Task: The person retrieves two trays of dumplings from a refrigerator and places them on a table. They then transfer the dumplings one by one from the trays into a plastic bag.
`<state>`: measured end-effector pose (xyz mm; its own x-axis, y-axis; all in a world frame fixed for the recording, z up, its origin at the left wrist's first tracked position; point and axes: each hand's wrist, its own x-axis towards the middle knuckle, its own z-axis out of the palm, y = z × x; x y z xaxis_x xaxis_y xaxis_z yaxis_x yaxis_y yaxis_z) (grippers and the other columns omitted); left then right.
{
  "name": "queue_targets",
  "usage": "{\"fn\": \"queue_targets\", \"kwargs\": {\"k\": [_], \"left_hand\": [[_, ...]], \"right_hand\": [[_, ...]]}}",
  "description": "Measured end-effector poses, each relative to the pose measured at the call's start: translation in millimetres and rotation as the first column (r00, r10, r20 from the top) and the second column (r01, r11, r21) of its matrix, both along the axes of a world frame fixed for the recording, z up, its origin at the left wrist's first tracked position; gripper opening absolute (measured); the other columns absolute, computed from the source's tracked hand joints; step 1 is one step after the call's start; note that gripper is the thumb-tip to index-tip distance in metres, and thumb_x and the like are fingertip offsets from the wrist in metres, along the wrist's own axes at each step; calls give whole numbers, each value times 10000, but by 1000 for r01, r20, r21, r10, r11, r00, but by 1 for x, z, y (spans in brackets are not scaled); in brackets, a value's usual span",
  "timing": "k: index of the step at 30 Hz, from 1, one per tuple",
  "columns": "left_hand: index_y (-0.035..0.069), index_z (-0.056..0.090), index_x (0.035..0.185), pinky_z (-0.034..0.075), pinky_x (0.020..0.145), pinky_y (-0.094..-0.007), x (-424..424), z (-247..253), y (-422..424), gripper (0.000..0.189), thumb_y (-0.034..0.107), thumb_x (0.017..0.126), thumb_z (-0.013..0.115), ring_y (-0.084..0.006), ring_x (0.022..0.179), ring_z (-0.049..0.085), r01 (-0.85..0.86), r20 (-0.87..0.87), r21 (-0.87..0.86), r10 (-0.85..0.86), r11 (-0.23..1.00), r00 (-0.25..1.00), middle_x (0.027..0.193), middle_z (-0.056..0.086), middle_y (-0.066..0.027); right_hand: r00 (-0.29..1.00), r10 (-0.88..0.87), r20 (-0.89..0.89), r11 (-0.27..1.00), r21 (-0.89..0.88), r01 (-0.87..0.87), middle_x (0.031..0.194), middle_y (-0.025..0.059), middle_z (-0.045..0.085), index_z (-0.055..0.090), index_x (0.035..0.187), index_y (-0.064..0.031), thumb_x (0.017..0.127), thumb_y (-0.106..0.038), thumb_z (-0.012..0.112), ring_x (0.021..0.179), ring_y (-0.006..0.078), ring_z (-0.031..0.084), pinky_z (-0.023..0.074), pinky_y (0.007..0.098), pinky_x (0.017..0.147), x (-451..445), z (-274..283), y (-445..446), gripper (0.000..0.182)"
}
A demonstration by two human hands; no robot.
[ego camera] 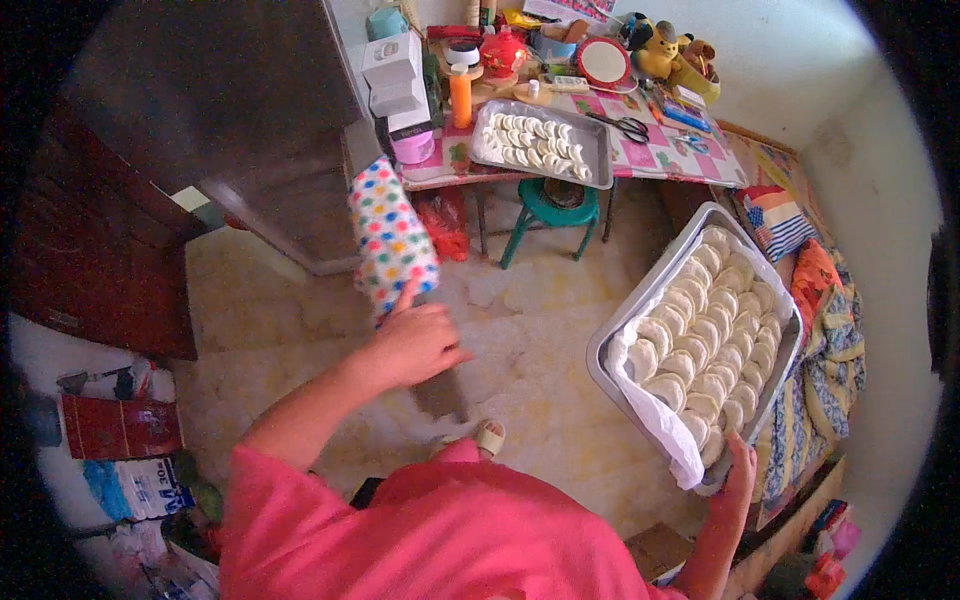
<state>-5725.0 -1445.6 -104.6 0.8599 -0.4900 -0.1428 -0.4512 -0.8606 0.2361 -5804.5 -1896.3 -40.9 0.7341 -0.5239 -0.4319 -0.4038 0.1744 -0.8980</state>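
Observation:
My right hand point(741, 463) grips the near corner of a metal tray point(600, 346), which is tilted in view at the right. White plastic film point(660, 435) lines the tray and hangs over its near rim. Rows of dumplings point(705, 352) lie on the film. My left hand point(420, 345) reaches forward, one finger against a white cloth with coloured polka dots point(394, 232). Whether its other fingers hold anything is hidden. A dark, blurred strip point(442, 394) shows under that hand; what it is I cannot tell.
Ahead, a table with a checked cover point(652, 154) carries a second tray point(601, 150) of smaller dumplings, black scissors point(630, 129) and an orange bottle point(460, 97). A green stool point(559, 214) stands below. A dark panel point(225, 112) is at left; a bed with patterned bedding point(810, 397) lies right.

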Motion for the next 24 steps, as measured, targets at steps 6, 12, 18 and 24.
{"fn": "queue_targets", "kwargs": {"k": [6,12,18,24], "left_hand": [[68,595,978,255,980,-505,-20,33,16,411,435,804,532,-278,920,575,-115,-226,520,266,847,937,810,625,-107],[53,520,1088,378,849,-429,58,37,21,444,400,812,543,-303,915,565,-108,-169,240,151,965,974,920,611,-140],[54,515,1059,393,816,-417,198,19,30,401,377,824,536,-301,912,562,-46,-155,121,65,992,986,927,603,-133],[55,520,1048,416,800,-412,341,25,24,384,369,828,535,-306,924,562,17,-135,8,-16,1000,991,952,601,-137]], "right_hand": [[1000,15,-4,997,70,-14,922,83,549,496,1024,-24,786,-186,607,816,196,567,479,335,696,50,-12,-12,309],[982,171,84,981,82,-178,818,92,611,576,923,40,799,-198,558,705,189,608,495,308,635,145,-31,-14,269],[974,199,113,970,120,-212,894,103,614,551,1014,31,831,-192,527,773,199,613,500,320,690,278,-55,-11,289],[966,255,37,964,63,-257,890,80,611,554,1010,11,815,-201,549,756,177,608,496,310,664,419,-35,-12,288]]}}
